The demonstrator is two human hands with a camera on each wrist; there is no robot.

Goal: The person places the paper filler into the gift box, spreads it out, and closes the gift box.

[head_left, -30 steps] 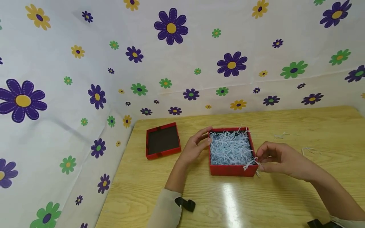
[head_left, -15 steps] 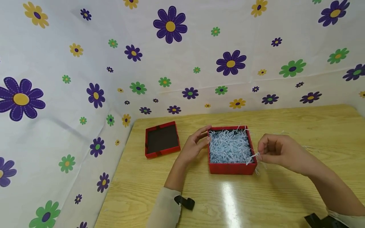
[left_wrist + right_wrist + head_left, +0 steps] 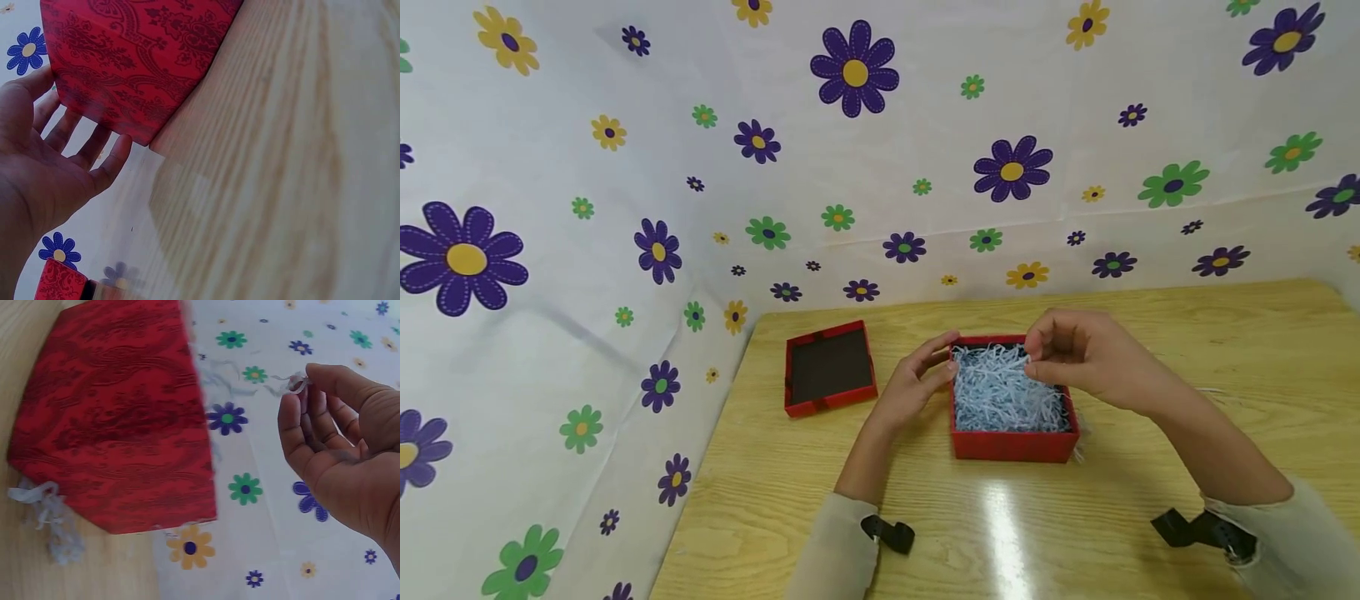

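A red patterned box (image 3: 1015, 447) stands on the table, filled with pale blue-white shredded paper (image 3: 1000, 396). My left hand (image 3: 908, 390) rests its fingertips against the box's left side, thumb near the rim. In the left wrist view the fingers (image 3: 111, 164) touch the red wall without wrapping round it. Over the box's right rim, my right hand (image 3: 1090, 360) is raised above the filling. Between thumb and index finger it pinches a few paper shreds (image 3: 296, 384), best seen in the right wrist view. The far right corner of the box is hidden behind this hand.
Left of the box lies a red lid (image 3: 871, 385) with its dark inside facing up. A clump of shreds (image 3: 56, 525) sits on the table by the box's right side. Another thin shred (image 3: 1210, 390) lies farther right. Flower-printed sheeting (image 3: 925, 108) rises behind the wooden table (image 3: 760, 500).
My right hand has picked up shreds from beside the box's right corner and moved up and left with them, over the box. The left hand has stayed against the box.
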